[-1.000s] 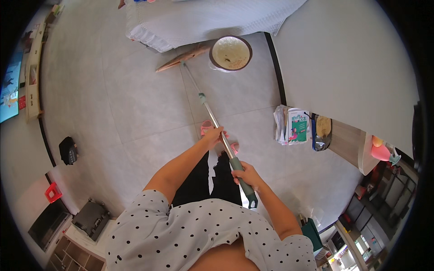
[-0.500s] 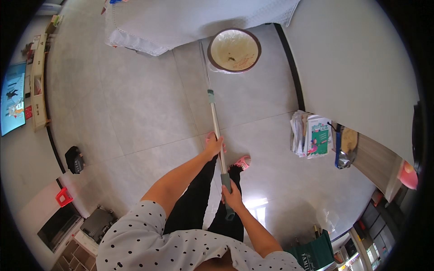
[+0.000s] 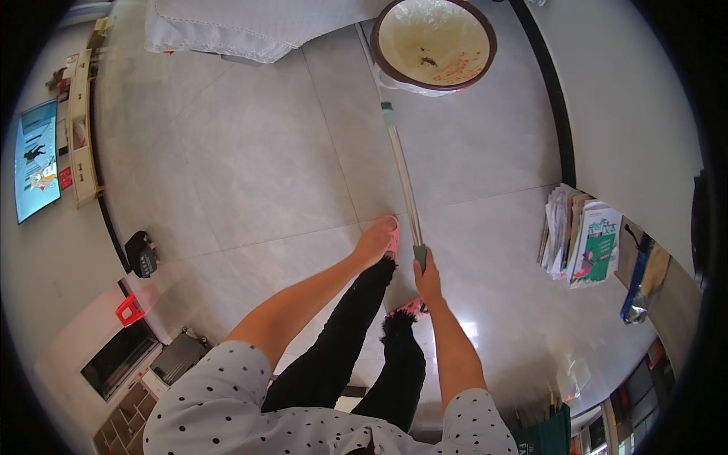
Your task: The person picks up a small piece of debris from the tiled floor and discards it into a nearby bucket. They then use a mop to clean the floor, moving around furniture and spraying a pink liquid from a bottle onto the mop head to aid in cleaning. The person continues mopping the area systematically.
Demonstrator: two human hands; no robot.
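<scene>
My right hand (image 3: 428, 282) is closed around the green grip of a long silver pole (image 3: 403, 178). The pole runs away from me past a green collar (image 3: 388, 115), beside a round brown-rimmed bin, and its far end is hidden near a white cloth. My left hand (image 3: 374, 241) is off the pole, in front of my pink slipper (image 3: 393, 229); its fingers are not clear. Inside the bin (image 3: 434, 38) are a pale lining, a dark scrap and reddish marks.
A white cloth-covered piece of furniture (image 3: 220, 30) stands at the far side. Books and papers (image 3: 584, 239) lean by the right wall. A black bag (image 3: 142, 254) and red stool (image 3: 130, 309) sit left. A dark green bag (image 3: 544, 434) is at lower right.
My left hand has left the pole's shaft. The bin looks nearer and the view has shifted, with the pole farther right. My right hand stays on the grip.
</scene>
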